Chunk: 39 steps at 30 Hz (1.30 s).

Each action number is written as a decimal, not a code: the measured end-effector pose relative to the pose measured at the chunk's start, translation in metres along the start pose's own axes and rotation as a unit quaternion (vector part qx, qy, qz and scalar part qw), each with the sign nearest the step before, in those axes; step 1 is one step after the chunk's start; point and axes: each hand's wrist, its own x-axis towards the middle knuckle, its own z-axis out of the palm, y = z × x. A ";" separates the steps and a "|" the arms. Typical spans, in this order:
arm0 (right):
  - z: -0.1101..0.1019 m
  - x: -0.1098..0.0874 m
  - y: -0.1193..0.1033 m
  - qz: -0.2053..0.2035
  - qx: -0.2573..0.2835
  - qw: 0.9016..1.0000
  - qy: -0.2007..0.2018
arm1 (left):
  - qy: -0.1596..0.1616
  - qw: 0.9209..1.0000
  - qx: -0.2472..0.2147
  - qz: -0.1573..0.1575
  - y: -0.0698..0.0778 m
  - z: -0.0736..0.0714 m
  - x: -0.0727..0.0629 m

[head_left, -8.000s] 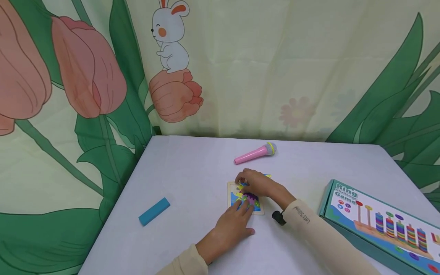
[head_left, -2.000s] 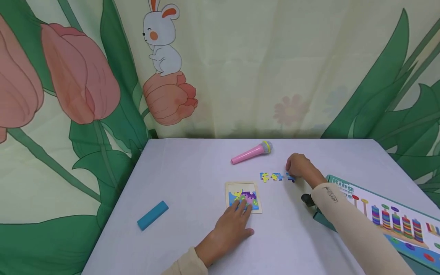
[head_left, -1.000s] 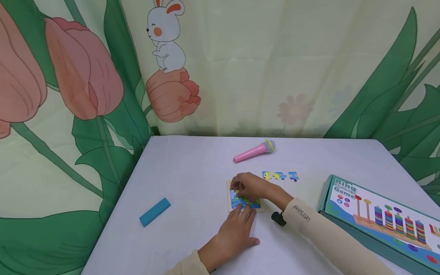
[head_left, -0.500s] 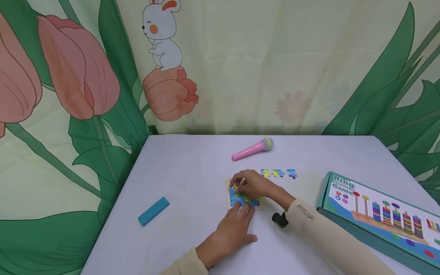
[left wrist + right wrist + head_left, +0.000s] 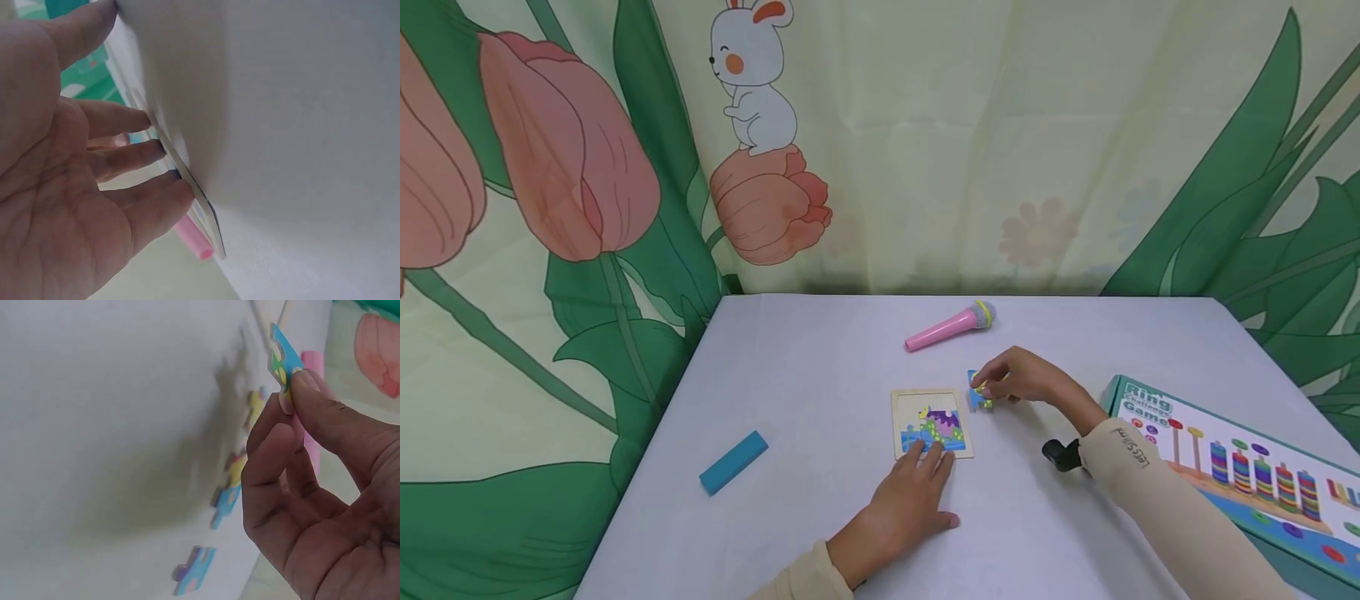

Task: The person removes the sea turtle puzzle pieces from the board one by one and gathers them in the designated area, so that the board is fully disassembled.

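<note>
A small puzzle board with a pale wooden rim lies mid-table, with colourful pieces along its lower part and bare wood above and at the left. My left hand rests its outstretched fingertips on the near edge of the board; the left wrist view shows them against the board's thin edge. Between thumb and fingertips, my right hand pinches a blue, yellow and green puzzle piece, right of the board. Below that hand in the right wrist view, several loose puzzle pieces lie in a row, mostly covered in the head view.
Behind the board lies a pink toy microphone. A blue block sits at the left. On the right stands a ring game box, partly behind my right sleeve. A tulip-print curtain hangs behind the table.
My right hand has lifted a puzzle piece out of the board's left side and carried it right, over the row of loose pieces. My left hand has stayed at the board's near edge.
</note>
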 end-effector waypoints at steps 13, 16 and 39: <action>0.013 0.001 0.009 0.017 -0.025 0.999 0.028 | -0.013 1.000 -0.011 -0.008 0.001 -0.002 0.000; 0.016 0.000 0.007 0.024 -0.038 0.998 0.041 | -0.015 1.000 -0.005 -0.007 0.002 -0.002 0.000; 0.057 0.008 -0.027 -0.110 -0.089 0.989 0.041 | 0.012 1.000 0.008 0.007 -0.001 0.002 -0.001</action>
